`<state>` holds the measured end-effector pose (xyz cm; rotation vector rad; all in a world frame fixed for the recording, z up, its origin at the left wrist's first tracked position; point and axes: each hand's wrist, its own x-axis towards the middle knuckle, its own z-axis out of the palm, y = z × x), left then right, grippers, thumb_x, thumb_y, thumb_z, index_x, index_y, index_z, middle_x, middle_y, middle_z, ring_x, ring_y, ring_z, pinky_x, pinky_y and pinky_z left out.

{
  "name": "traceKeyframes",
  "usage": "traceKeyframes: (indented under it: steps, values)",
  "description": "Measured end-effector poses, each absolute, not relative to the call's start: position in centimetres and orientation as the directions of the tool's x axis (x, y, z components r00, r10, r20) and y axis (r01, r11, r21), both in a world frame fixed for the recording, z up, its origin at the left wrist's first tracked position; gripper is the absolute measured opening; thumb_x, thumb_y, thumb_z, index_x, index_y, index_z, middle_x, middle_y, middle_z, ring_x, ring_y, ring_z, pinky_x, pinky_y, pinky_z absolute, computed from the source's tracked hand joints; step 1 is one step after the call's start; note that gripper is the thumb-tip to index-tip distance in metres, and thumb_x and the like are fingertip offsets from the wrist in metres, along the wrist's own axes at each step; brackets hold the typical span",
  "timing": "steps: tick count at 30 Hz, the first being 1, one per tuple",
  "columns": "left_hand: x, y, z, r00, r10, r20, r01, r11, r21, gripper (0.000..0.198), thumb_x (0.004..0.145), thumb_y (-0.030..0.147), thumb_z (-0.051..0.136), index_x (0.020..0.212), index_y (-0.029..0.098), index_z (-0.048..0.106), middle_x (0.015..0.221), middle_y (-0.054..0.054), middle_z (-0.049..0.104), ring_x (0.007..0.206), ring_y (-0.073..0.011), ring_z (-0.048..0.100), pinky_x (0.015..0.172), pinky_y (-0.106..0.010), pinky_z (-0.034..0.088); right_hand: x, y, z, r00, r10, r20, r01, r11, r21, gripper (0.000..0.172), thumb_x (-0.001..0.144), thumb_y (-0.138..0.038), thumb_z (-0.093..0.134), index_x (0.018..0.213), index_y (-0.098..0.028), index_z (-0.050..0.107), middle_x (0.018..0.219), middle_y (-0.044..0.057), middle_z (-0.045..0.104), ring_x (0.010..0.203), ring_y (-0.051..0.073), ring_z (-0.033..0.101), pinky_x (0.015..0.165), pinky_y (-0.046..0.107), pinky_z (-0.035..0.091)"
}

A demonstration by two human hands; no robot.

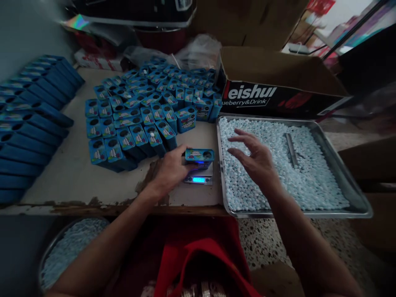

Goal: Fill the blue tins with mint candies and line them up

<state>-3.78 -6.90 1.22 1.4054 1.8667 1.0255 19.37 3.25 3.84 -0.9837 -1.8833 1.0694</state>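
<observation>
My left hand (175, 167) grips the left end of a blue candy box (199, 155), which is at a small digital scale (208, 180) with a lit blue display. The box has a round opening in its top. My right hand (255, 159) hovers over the left part of a metal tray (360, 208), thumb and fingers apart, with nothing visible between them. Pale blue and white candies (312, 185) cover the tray's bottom. A flat metal strip (291, 149) lies on the candies.
Many blue boxes (142, 107) stand close together behind my left hand. More boxes (27, 144) are stacked at the far left. A black carton (278, 97) stands behind the tray. Below the table edge, a round container (74, 247) holds more candies.
</observation>
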Motion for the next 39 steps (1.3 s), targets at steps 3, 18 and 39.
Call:
traceKeyframes:
  steps: [3,18,39]
  values:
    - [-3.7,-6.7,0.6,-0.251,0.966,-0.065,0.211,0.120,0.970,0.042,0.075,0.030,0.092,0.108,0.023,0.068,0.105,-0.003,0.080,0.101,-0.0269,0.077,0.096,-0.044,0.063,20.9,3.0,1.6,-0.398,0.917,0.036,0.232,0.138,-0.963,0.019,0.094,-0.042,0.079,0.108,-0.029,0.081,0.135,0.006,0.072,0.128,0.027,0.065,0.111,0.050,0.050]
    - [-4.4,-5.4,6.1,0.141,0.957,0.255,0.910,-0.227,0.348,0.021,0.089,0.019,0.077,0.109,0.021,0.072,0.113,-0.008,0.077,0.107,-0.0301,0.071,0.094,-0.045,0.058,16.8,5.3,1.8,-0.317,0.938,0.141,0.256,0.228,-0.939,0.024,0.093,-0.045,0.076,0.108,-0.026,0.079,0.103,0.005,0.080,0.089,0.023,0.073,0.084,0.039,0.057]
    - [-51.1,-4.0,12.3,-0.455,0.862,0.224,0.753,0.238,0.613,0.052,0.071,0.037,0.093,0.113,0.015,0.070,0.086,0.011,0.072,0.082,-0.0075,0.058,0.095,-0.026,0.054,0.4,11.1,3.7,-0.988,0.121,0.096,0.117,0.992,-0.050,0.063,0.081,0.005,0.052,0.127,-0.030,0.076,0.101,0.008,0.064,0.083,0.021,0.063,0.070,0.032,0.049]
